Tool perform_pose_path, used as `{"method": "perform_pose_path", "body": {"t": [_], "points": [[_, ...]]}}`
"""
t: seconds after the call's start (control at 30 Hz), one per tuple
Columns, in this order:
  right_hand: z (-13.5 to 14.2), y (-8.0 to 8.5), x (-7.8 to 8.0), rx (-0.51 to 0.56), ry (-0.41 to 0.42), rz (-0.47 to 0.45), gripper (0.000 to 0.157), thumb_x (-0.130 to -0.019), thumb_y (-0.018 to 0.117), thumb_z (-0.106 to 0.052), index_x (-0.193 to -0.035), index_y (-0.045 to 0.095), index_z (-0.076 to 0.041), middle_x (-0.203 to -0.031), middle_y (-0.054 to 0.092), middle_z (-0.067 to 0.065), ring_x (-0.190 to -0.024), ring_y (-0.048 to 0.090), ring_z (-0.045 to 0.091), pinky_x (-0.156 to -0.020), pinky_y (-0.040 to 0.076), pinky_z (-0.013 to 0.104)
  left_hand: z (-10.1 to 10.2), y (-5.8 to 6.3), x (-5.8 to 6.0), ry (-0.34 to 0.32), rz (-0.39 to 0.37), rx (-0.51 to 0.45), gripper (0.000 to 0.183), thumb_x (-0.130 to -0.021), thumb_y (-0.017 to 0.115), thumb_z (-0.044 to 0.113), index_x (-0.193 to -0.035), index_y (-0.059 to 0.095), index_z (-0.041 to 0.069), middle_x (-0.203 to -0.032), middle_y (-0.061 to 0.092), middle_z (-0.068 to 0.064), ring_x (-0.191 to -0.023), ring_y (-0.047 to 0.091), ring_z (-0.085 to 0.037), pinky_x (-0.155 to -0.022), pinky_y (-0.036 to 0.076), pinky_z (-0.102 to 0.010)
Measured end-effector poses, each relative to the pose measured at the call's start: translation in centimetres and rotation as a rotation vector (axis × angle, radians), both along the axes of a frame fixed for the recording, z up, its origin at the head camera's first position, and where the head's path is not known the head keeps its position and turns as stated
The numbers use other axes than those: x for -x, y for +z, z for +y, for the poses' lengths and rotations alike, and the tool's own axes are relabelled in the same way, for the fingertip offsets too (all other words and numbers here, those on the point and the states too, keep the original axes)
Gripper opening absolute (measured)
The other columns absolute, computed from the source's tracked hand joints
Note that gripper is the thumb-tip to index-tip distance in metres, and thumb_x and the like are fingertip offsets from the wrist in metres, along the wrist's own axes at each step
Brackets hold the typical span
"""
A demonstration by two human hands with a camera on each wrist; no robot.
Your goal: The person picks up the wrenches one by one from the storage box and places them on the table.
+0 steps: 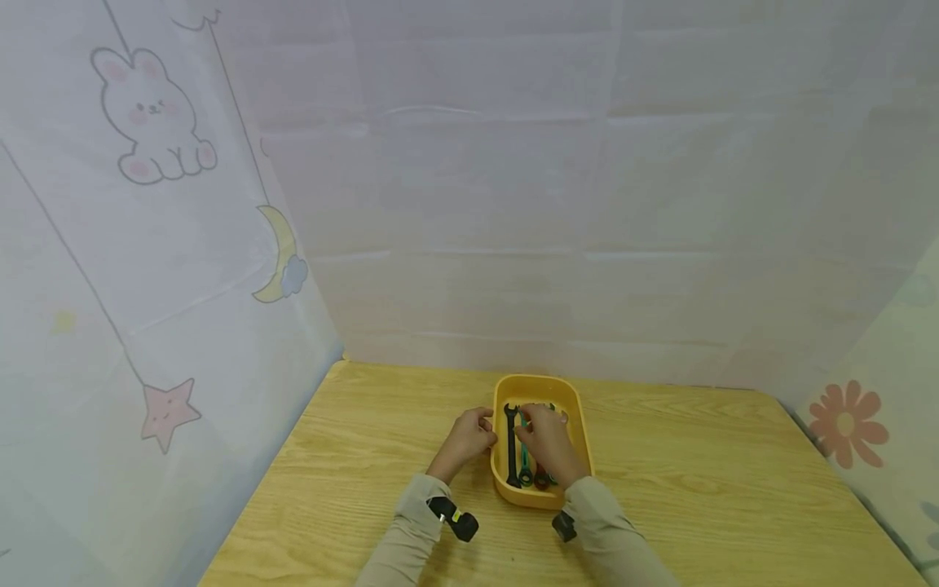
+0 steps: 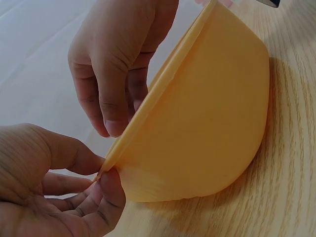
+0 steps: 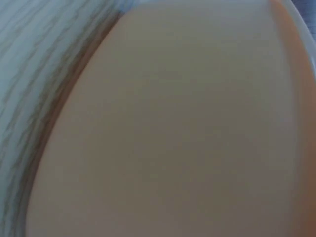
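A yellow plastic bin (image 1: 535,497) stands on the table with several wrenches inside. Along its left side lies a black open-ended wrench (image 1: 512,448); beside that are a teal wrench (image 1: 525,469) and a red-ended one (image 1: 541,480), partly covered by my hand. My left hand (image 2: 64,182) pinches the bin's left rim between thumb and fingers. Over the wrenches, my right hand (image 1: 548,440) reaches down into the bin, fingers bent. The rim hides its fingertips in the left wrist view, so any grip is unclear. Only the bin's outer wall (image 3: 163,123) fills the right wrist view.
The wooden table (image 1: 697,473) extends to both sides of the bin. A pale printed sheet (image 1: 477,179) hangs behind the table's back edge, with more sheeting at left and right. Each forearm carries a black wrist camera (image 1: 462,523).
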State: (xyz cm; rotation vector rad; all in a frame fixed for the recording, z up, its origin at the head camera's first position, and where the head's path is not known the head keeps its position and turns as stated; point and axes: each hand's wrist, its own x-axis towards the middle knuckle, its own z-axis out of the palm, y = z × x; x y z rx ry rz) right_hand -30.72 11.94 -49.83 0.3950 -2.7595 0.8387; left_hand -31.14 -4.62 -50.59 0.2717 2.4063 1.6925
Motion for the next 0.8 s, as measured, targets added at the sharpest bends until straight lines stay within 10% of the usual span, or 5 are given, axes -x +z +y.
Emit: {"method": "perform_pose_path", "body": {"t": [0.2, 0.8], "points": [[-0.6, 0.2, -0.2, 0.02, 0.019, -0.07, 0.028, -0.079, 0.068, -0.011, -0.105, 0.064, -0.001, -0.1, 0.063, 0.016, -0.07, 0.06, 0.015, -0.069, 0.05, 0.042, 0.0, 0.0, 0.0, 0.004, -0.006, 0.004, 0.05, -0.082, 0.055, -0.004, -0.131, 0.042, -0.004, -0.081, 0.051, -0.006, -0.061, 0.054, -0.018, -0.058, 0.052, -0.038], [-1.7, -0.6, -0.1, 0.035, 0.037, -0.132, 0.017, -0.079, 0.066, -0.005, -0.093, 0.064, 0.005, -0.069, 0.058, 0.008, -0.05, 0.048, 0.011, -0.049, 0.041, 0.026, 0.1, -0.3, 0.2, 0.006, -0.003, 0.003, 0.049, -0.083, 0.054, -0.003, -0.131, 0.043, -0.003, -0.081, 0.051, -0.007, -0.059, 0.053, -0.014, -0.058, 0.051, -0.039]]}}
